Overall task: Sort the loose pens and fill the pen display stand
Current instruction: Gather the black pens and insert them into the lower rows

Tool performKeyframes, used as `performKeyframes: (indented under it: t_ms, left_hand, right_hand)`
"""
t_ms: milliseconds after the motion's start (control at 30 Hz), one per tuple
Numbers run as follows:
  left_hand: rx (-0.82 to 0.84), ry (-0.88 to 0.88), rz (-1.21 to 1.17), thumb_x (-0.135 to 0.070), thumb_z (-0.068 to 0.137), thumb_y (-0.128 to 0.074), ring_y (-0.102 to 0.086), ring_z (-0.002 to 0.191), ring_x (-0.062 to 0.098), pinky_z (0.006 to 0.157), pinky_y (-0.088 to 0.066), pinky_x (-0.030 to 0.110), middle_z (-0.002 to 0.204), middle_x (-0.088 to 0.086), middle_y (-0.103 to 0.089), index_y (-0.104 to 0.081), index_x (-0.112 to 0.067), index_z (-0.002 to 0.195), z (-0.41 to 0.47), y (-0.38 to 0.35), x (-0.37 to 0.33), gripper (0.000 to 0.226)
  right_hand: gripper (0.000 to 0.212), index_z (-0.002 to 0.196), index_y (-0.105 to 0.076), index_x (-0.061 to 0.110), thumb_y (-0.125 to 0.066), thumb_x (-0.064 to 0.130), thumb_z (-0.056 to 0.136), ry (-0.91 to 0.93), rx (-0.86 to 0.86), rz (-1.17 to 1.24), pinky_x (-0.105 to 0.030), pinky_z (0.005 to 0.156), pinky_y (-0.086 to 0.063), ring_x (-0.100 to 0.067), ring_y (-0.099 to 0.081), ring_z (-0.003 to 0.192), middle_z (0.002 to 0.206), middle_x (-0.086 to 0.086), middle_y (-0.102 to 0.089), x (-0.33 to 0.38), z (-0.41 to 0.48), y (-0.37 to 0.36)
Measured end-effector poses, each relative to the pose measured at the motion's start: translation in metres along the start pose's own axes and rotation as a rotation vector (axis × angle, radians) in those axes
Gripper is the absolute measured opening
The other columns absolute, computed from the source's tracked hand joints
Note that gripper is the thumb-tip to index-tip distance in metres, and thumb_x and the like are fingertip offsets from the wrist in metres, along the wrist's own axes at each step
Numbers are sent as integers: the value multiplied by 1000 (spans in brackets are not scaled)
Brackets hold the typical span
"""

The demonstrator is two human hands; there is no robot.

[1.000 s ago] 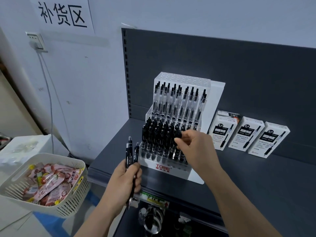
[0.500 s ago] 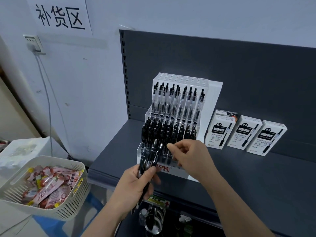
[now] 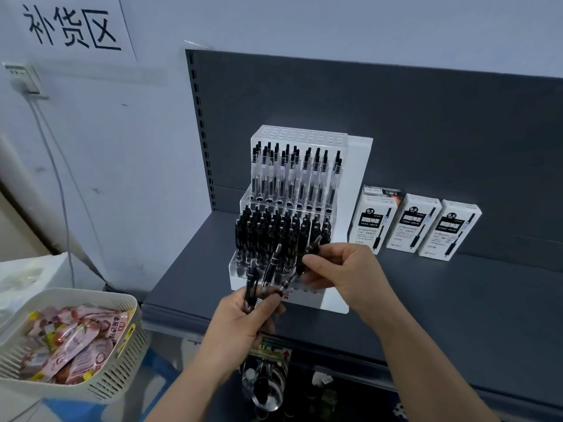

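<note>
Before the pen display stand (image 3: 298,137), left grip (image 3: 243,321) clasping spare pens (image 3: 275,257), right grip (image 3: 347,275) pinching one black pen (image 3: 310,249) — I'd seat it upright in a free hole.

Soft, even, cool light leaves the pale wall (image 3: 128,153) bright and the dark shelf (image 3: 457,306) matte, with faint shadows beside the pen stand (image 3: 359,166) and deep gloom under the shelf's front edge. The left hand (image 3: 243,318) with its pens (image 3: 272,268) and the right hand (image 3: 344,275) with its pen (image 3: 307,256) look slightly smeared, and print on the boxes (image 3: 412,222) is soft. The wide lens bows lines near the edges, tilting the sign (image 3: 70,25).
</note>
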State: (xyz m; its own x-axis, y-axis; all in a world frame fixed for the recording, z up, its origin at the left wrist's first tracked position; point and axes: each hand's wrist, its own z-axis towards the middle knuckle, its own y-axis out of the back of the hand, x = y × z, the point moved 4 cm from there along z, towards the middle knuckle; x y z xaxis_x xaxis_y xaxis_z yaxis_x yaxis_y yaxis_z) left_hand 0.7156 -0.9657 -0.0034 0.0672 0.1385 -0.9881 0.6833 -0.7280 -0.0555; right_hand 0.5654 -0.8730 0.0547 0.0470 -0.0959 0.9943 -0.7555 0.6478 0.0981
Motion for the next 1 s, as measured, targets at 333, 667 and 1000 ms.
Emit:
performKeyframes:
  t_ms: [333,667,1000]
  left_hand:
    - [-122,18,37,-33,99,-44,-29,42,9,43,-24,25,65,2,-48,-50,-13,94,1,19,7,21]
    - [-130,-40,82,-28,99,-45,-50,49,14,43,-41,24,75,8,-69,-60,-16,102,-11,25,4,19]
    - [-62,24,61,-31,100,-44,-40,48,6,44,-31,18,61,-6,-59,-62,-13,102,-16,23,9,26]
  right_hand:
    - [21,78,-67,6,-64,21,92,438,-304,-602,-38,67,-57,-14,-68,67,67,0,-70,12,9,17]
    - [35,65,-46,7,-60,21,94,541,-219,-970,-40,60,-50,-27,-57,58,61,-10,-60,19,29,0]
    - [32,75,-67,9,-60,35,93,221,-135,-933,-35,67,-57,-16,-67,61,63,-3,-67,-18,33,-9]
